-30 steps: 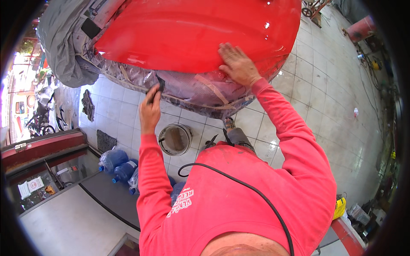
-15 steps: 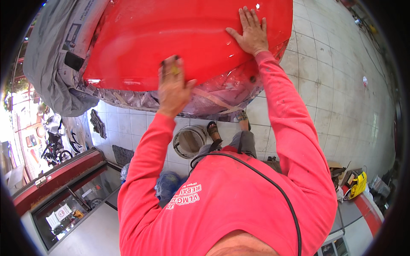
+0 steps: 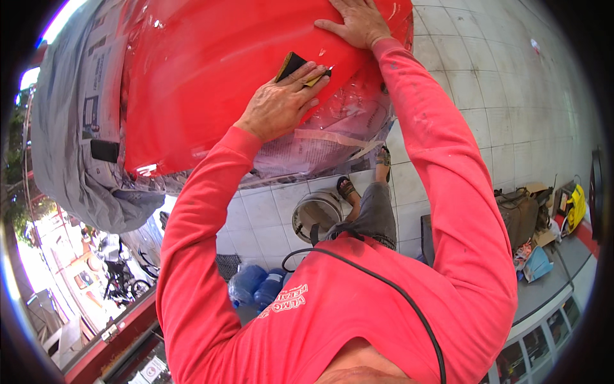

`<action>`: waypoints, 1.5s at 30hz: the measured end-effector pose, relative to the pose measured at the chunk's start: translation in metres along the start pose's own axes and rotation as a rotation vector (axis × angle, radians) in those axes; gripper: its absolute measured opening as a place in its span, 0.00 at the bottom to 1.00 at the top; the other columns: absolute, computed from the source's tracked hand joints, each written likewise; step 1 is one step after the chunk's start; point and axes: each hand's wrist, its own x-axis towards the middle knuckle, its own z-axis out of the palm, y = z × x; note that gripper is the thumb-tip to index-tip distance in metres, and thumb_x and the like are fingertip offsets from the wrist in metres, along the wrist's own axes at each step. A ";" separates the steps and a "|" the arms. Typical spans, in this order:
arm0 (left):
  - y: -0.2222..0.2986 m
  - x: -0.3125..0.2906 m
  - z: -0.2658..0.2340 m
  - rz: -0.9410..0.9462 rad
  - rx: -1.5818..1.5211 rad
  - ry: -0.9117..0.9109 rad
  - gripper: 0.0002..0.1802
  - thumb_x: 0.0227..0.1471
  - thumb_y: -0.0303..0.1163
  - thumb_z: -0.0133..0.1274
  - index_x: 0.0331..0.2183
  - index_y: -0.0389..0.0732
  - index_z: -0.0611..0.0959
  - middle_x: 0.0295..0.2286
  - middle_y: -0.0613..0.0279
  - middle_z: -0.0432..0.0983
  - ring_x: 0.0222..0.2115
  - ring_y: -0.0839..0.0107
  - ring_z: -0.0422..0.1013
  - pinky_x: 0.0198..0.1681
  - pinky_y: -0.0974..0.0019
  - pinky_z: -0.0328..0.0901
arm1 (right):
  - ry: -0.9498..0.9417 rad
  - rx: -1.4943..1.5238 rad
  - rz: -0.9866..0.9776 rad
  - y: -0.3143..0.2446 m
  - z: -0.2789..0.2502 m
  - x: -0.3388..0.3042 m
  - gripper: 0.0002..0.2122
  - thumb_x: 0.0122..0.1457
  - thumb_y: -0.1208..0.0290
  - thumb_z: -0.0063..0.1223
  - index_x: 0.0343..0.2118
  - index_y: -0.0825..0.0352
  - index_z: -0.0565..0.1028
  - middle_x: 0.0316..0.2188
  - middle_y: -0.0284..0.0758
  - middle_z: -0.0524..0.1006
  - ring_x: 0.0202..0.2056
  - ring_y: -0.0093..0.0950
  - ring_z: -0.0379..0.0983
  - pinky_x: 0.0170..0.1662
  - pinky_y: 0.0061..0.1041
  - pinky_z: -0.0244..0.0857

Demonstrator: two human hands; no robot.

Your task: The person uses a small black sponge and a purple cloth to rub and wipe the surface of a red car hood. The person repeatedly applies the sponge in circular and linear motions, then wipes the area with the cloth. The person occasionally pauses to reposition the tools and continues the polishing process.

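A glossy red car panel, likely a hood (image 3: 204,77), spreads out before me, wet-looking in places. My left hand (image 3: 278,102) lies on its near right part, fingers pressing down a folded piece of black sandpaper (image 3: 291,66) with yellow showing at its edge. Farther right, my right hand (image 3: 358,25) rests flat on the panel with thumb spread, holding nothing; its fingertips reach the top of the picture. Plastic sheeting over printed paper (image 3: 313,147) is taped along the panel's near edge.
A grey cloth cover (image 3: 61,141) drapes the left side, with a small black block (image 3: 104,151) beside it. A bucket (image 3: 298,221) stands on the tiled floor (image 3: 505,102) by my feet. Blue plastic bottles (image 3: 256,286) are near my left elbow; boxes and bags (image 3: 537,217) lie at right.
My left hand has slid with the sandpaper to the right across the panel. My right hand remains flat on the panel. The whole view has turned and shifted.
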 end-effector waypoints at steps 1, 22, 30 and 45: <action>0.003 0.007 -0.002 -0.004 -0.001 0.000 0.30 0.63 0.34 0.57 0.65 0.44 0.76 0.66 0.61 0.69 0.69 0.63 0.61 0.68 0.54 0.64 | -0.001 0.001 -0.003 0.001 0.000 0.002 0.47 0.65 0.32 0.44 0.78 0.61 0.50 0.79 0.37 0.49 0.79 0.35 0.38 0.79 0.46 0.28; -0.002 -0.153 0.012 -0.250 0.136 0.079 0.32 0.60 0.27 0.59 0.65 0.40 0.77 0.67 0.56 0.68 0.70 0.58 0.60 0.70 0.52 0.60 | 0.148 0.042 -0.021 -0.006 -0.010 -0.013 0.39 0.68 0.40 0.47 0.74 0.61 0.60 0.75 0.39 0.60 0.77 0.36 0.48 0.79 0.43 0.35; -0.005 -0.121 0.016 -0.372 0.126 0.298 0.30 0.65 0.34 0.56 0.67 0.43 0.75 0.67 0.55 0.68 0.70 0.57 0.61 0.70 0.50 0.59 | 0.180 -0.057 -0.067 0.024 0.013 0.001 0.43 0.65 0.32 0.47 0.77 0.53 0.56 0.78 0.29 0.53 0.78 0.32 0.44 0.78 0.47 0.34; -0.143 -0.203 0.019 -1.250 0.234 0.793 0.29 0.66 0.45 0.57 0.61 0.38 0.80 0.58 0.43 0.76 0.62 0.46 0.68 0.65 0.50 0.64 | 0.387 0.188 0.156 0.118 -0.015 0.212 0.65 0.44 0.24 0.67 0.76 0.68 0.53 0.75 0.58 0.52 0.75 0.52 0.50 0.75 0.46 0.50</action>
